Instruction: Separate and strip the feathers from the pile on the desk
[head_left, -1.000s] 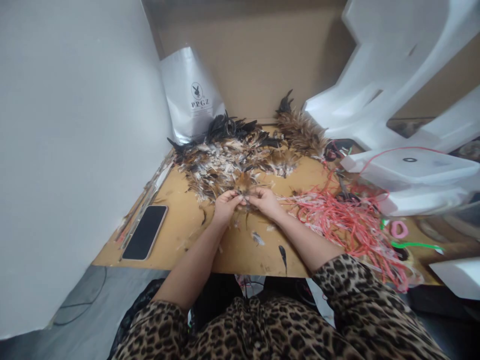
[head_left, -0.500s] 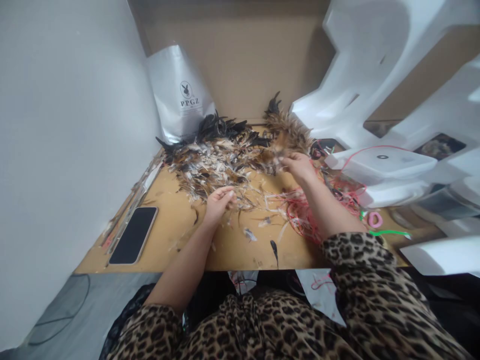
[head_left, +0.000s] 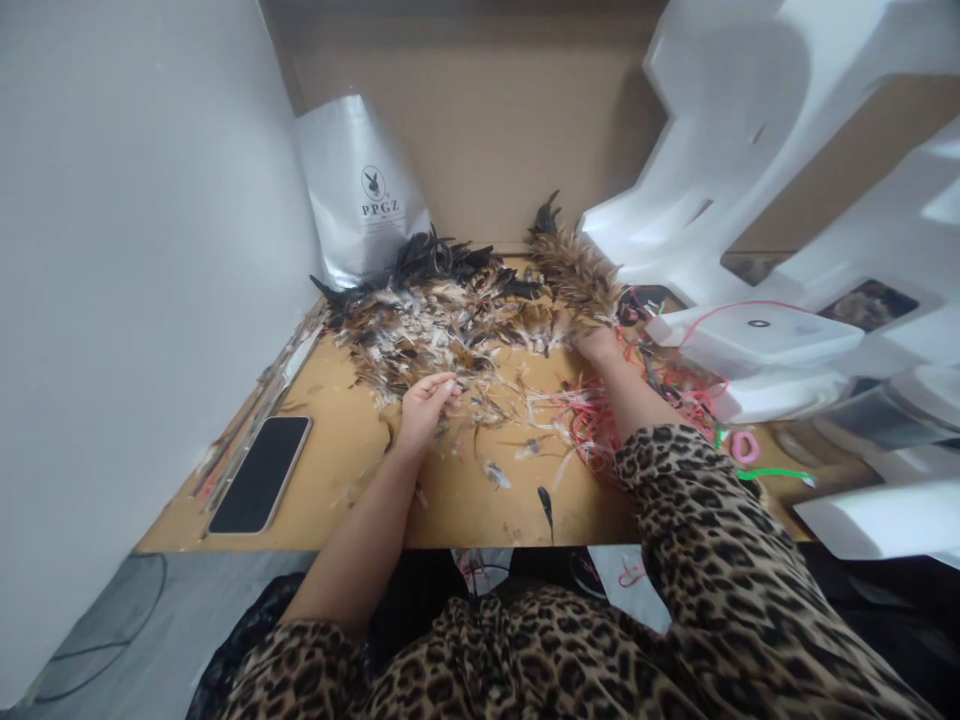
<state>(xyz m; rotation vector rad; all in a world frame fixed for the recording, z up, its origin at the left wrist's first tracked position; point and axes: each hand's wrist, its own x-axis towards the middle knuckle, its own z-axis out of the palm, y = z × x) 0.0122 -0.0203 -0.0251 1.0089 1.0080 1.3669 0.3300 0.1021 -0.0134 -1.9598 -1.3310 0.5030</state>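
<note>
Over the tan tabletop (head_left: 341,480), the left hand (head_left: 426,405) is pinched together while the right hand (head_left: 598,345) extends farther, grip hidden, near brown feathers (head_left: 579,272) before a brown wall (head_left: 487,130).

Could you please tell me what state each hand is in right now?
Left hand: closed in a pinch; cannot tell whether it holds anything.
Right hand: cannot be told; its grip is hidden, near the brown feather bundle.
</note>
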